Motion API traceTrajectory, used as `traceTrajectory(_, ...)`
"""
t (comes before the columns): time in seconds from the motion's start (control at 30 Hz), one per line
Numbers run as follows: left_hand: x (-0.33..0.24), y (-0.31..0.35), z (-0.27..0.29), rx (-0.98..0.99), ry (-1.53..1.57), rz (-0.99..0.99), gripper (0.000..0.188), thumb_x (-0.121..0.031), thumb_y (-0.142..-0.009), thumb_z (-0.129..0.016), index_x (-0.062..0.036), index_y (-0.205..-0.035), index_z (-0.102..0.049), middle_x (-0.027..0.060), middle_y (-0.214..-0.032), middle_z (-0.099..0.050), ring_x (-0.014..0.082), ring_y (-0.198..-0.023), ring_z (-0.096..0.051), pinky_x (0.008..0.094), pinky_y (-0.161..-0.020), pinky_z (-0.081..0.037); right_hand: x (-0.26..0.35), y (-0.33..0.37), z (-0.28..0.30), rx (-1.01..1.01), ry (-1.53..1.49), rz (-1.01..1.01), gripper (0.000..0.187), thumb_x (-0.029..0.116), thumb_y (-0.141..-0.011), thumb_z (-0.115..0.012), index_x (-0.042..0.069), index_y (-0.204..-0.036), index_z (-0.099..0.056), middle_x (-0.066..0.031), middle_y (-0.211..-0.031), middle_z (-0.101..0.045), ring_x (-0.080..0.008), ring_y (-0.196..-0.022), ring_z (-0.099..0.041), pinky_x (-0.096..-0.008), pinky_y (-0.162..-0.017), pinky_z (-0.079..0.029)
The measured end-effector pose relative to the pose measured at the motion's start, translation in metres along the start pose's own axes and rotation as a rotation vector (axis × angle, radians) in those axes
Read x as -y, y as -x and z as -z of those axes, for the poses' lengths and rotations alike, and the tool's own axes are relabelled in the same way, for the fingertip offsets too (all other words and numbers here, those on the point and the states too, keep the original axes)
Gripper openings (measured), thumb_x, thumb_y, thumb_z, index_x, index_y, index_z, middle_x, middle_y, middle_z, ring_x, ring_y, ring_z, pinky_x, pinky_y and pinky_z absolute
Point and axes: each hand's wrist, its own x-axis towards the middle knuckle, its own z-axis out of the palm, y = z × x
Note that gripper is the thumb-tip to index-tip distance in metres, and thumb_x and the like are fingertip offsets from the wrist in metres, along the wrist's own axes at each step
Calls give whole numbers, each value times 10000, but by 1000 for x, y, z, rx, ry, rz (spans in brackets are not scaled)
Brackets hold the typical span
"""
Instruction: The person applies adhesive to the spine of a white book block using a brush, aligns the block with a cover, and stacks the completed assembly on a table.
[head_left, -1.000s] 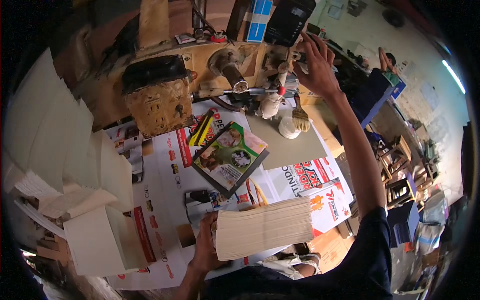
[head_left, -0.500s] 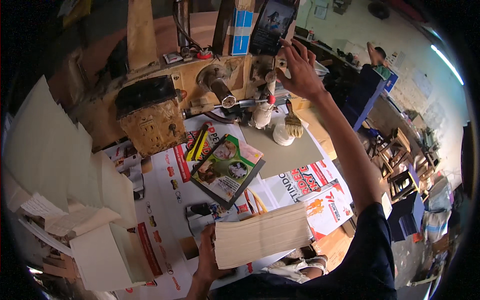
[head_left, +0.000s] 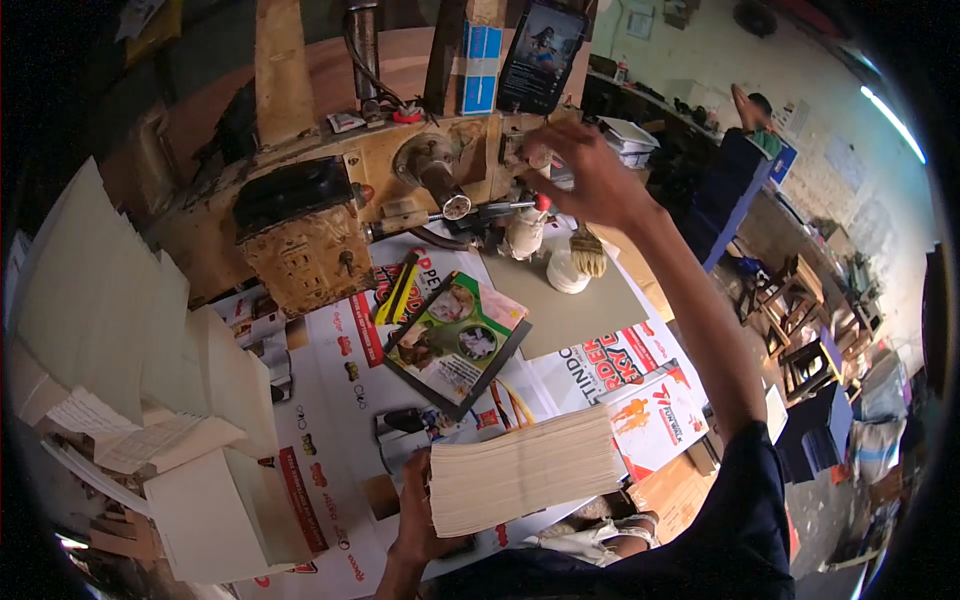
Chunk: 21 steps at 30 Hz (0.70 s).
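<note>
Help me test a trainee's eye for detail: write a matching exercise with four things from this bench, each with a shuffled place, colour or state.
Things:
1. Paper block
2. Brush
3. Phone
4. Narrow box

Descriptions:
A. Screen lit
B. At the white tub
C. Mostly blue
D. Held by the left hand

Pairs: 1-D, 2-B, 3-A, 4-C
</note>
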Motion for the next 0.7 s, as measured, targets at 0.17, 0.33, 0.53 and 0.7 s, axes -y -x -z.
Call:
traceTrajectory(0.17,12,14,7,-5,96,60,1084,-282,-602,-956,3,-1411,-292,187,-1296,-527,311,-1201,-559,418,-1013,-453,169,35,73,298,-583,259,509,225,-841,-732,62,-1306,-607,-128,-1124,-680,-268,-972,-676,-384,-864,-545)
traceTrajectory(0.33,4,10,-8,-120,272,39,1112,-294,-612,-969,-10,-1433,-276,171,-1314,-519,291,-1208,-556,409,-1027,-456,217,91,106,80,-573,671,323,243,-859,-697,4,-1075,-673,-184,-1150,-680,-256,-952,-678,-331,-687,-582)
traceTrajectory(0.53,-4,0,-2,-56,168,45,1168,-270,-586,-995,-21,-1453,-254,161,-1341,-501,277,-1227,-545,415,-1048,-457,206,112,149,-154,-550,502,517,213,-801,-799,121,-1274,-613,-75,-1031,-713,-187,-941,-665,-311,-760,-549)
traceTrajectory(0.7,-8,1,3,0,442,226,1151,-228,-601,-986,-32,-1449,-233,170,-1398,-466,291,-1256,-539,446,-1040,-480,214,124,165,-195,-578,269,346,310,-860,-763,96,-1107,-648,-66,-1016,-730,-181,-909,-683,-291,-647,-534)
